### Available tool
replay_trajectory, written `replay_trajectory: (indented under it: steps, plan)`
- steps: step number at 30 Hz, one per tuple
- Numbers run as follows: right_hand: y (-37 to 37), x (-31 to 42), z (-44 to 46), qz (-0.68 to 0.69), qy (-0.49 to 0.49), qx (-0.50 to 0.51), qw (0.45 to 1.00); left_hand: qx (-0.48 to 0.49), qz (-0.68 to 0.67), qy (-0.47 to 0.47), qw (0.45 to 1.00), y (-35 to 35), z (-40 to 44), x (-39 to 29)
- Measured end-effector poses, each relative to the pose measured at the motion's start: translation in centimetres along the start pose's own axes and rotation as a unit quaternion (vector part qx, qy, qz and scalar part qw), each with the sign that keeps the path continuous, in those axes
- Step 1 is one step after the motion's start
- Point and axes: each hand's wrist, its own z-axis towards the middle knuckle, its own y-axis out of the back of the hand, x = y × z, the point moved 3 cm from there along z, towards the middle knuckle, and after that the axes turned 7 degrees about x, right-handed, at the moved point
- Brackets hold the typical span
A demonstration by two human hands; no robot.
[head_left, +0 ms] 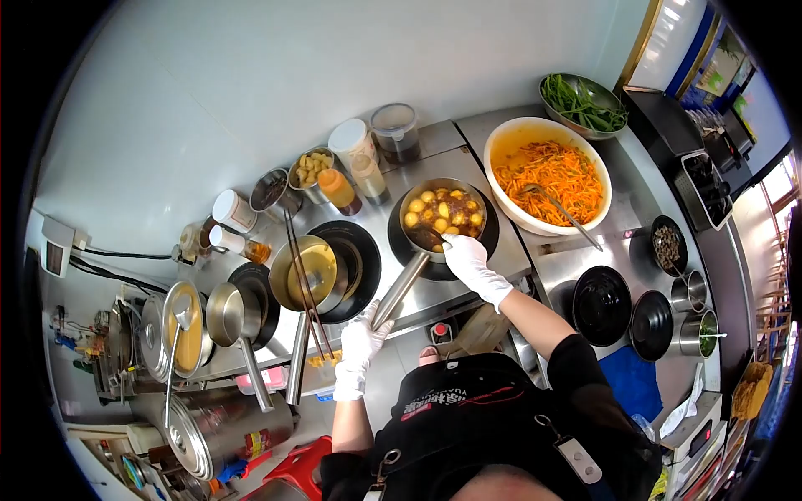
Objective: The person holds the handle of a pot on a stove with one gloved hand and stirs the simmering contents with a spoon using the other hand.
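Note:
A steel saucepan holds round yellow-white pieces, like small eggs or potatoes, in brown sauce. It sits over a black round burner. My left hand, in a white glove, is closed around the end of the pan's long handle. At the near right rim of that pan is my right hand, also gloved, with its fingers bent together over the sauce. A dark shape by those fingertips may be a utensil; what they hold is too hidden to name.
Left of the pan, another saucepan of yellowish liquid carries long chopsticks. Bottles and tubs stand along the wall. On the right are a white bowl of shredded carrot with a spoon, a bowl of greens and black bowls.

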Motion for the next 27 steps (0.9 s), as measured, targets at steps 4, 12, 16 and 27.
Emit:
replay_trajectory:
  steps: [4, 12, 16, 27]
  plan:
    - [0.7, -0.7, 1.0, 0.023, 0.014, 0.004, 1.0, -0.014, -0.002, -0.018, 1.0, -0.3, 0.1, 0.4]
    - [9.8, -2.1, -0.4, -0.065, 0.085, -0.002, 0.994, -0.019, -0.001, -0.013, 1.0, -0.5, 0.0, 0.6]
    - [13.2, -1.7, -2.1, -0.134, 0.077, 0.029, 0.987, -0.01, 0.012, -0.013, 1.0, -0.4, 0.1, 0.5]
    - [12.0, -2.5, -1.6, -0.189, 0.089, 0.056, 0.976, -0.005, 0.004, -0.002, 1.0, 0.2, -0.1, -0.2]
